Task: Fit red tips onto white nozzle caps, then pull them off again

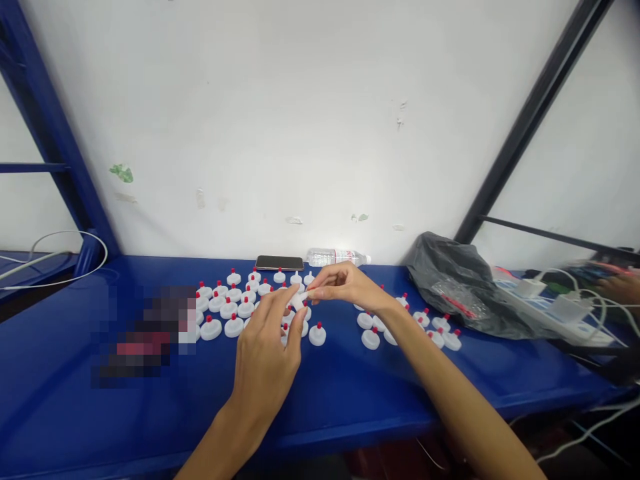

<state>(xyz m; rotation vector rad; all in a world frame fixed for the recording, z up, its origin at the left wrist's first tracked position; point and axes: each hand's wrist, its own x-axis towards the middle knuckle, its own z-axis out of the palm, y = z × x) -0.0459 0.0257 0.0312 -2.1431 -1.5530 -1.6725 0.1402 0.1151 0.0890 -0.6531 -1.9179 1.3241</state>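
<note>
Forearms [465, 393] cross the blue table's [350, 400] front edge, the left hand's [265, 343] thumb and fingers grasping a white cap [298, 302] while the nearer-to-tip right hand [347, 285] pinches its narrow end, seemingly angled rightward, with red-tipped caps [317, 335] spread beyond and to both sides.
</note>
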